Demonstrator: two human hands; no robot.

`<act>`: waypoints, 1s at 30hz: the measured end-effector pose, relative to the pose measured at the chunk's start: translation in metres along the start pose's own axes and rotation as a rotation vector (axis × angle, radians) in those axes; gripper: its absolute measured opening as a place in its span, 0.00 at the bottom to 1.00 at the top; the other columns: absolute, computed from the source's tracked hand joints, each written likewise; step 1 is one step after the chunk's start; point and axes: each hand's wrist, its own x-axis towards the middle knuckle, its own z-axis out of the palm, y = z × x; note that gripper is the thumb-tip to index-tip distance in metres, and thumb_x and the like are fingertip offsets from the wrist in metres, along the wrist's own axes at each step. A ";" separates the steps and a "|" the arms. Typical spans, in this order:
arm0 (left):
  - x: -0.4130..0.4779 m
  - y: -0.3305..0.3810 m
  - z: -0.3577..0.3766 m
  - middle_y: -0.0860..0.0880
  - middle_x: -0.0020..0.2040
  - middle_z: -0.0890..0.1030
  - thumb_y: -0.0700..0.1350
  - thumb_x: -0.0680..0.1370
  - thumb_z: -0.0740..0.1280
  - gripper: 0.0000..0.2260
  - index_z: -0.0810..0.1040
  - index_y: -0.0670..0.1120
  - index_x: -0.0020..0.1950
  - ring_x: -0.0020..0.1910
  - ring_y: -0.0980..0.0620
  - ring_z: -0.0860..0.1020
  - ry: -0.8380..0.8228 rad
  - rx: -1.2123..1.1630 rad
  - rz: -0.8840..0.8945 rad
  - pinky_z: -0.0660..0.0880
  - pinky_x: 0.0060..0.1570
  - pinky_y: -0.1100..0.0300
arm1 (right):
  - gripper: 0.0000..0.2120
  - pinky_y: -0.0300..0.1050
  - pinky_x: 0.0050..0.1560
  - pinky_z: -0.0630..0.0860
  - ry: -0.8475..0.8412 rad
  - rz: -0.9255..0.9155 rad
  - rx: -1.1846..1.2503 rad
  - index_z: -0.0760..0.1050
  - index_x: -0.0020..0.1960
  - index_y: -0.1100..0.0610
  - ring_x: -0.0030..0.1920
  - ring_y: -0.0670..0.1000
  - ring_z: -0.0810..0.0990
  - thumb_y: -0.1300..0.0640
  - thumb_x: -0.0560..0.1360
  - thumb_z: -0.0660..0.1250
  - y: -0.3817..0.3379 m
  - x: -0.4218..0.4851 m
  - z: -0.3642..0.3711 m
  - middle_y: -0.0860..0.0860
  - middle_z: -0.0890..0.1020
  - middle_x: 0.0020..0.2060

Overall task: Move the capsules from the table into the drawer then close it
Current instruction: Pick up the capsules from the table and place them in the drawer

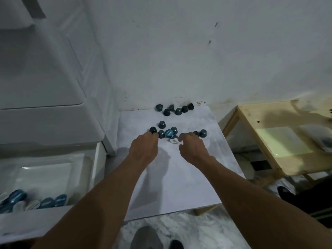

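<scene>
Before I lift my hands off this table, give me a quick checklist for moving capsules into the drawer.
1. Drawer open: ok.
2. Free room beside the stored capsules: ok.
3. Left hand gripping the near capsule: cannot tell, fingertips hidden.
4. Right hand gripping the white-lidded capsule: cannot tell.
5. Table cleared: not ok; a far cluster sits by the wall.

A white wall [179,51] with a few dark marks rises at the far side, and a tall white appliance [45,78] stands to my left. On my right is a light wooden stand [251,126] with a pale sheet [282,142] lying on it. Marbled floor [179,229] shows nearest me.
</scene>
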 end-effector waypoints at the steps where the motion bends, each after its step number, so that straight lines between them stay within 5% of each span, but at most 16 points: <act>1: 0.011 -0.001 0.003 0.45 0.53 0.76 0.40 0.79 0.59 0.08 0.73 0.43 0.57 0.50 0.44 0.78 -0.009 0.001 -0.020 0.74 0.44 0.54 | 0.14 0.50 0.51 0.74 -0.017 -0.016 0.001 0.74 0.59 0.61 0.52 0.61 0.76 0.64 0.75 0.60 0.001 0.011 0.004 0.60 0.76 0.54; 4: 0.042 -0.005 0.015 0.44 0.53 0.76 0.38 0.78 0.59 0.10 0.73 0.43 0.57 0.50 0.44 0.77 -0.063 0.001 -0.057 0.73 0.44 0.55 | 0.14 0.49 0.47 0.72 -0.078 -0.044 -0.009 0.75 0.58 0.60 0.50 0.63 0.76 0.65 0.74 0.59 0.004 0.044 0.018 0.60 0.76 0.53; 17: 0.129 -0.031 0.088 0.43 0.56 0.74 0.37 0.77 0.62 0.07 0.73 0.43 0.54 0.50 0.43 0.78 -0.229 -0.093 -0.033 0.74 0.47 0.55 | 0.19 0.53 0.61 0.73 -0.365 0.039 -0.026 0.72 0.67 0.52 0.59 0.64 0.74 0.61 0.77 0.60 0.025 0.135 0.063 0.59 0.71 0.61; 24: 0.149 -0.034 0.088 0.42 0.52 0.75 0.36 0.75 0.60 0.07 0.76 0.42 0.48 0.51 0.41 0.76 -0.251 -0.158 -0.052 0.73 0.46 0.52 | 0.20 0.46 0.59 0.72 -0.366 -0.005 0.041 0.76 0.63 0.50 0.60 0.61 0.75 0.64 0.74 0.62 0.023 0.157 0.057 0.57 0.73 0.63; 30: 0.135 -0.036 0.069 0.43 0.52 0.71 0.39 0.74 0.67 0.10 0.76 0.44 0.56 0.45 0.43 0.76 -0.181 -0.267 -0.158 0.75 0.44 0.56 | 0.23 0.53 0.57 0.75 -0.349 -0.002 0.055 0.71 0.66 0.49 0.55 0.63 0.75 0.64 0.73 0.62 0.019 0.147 0.044 0.57 0.67 0.59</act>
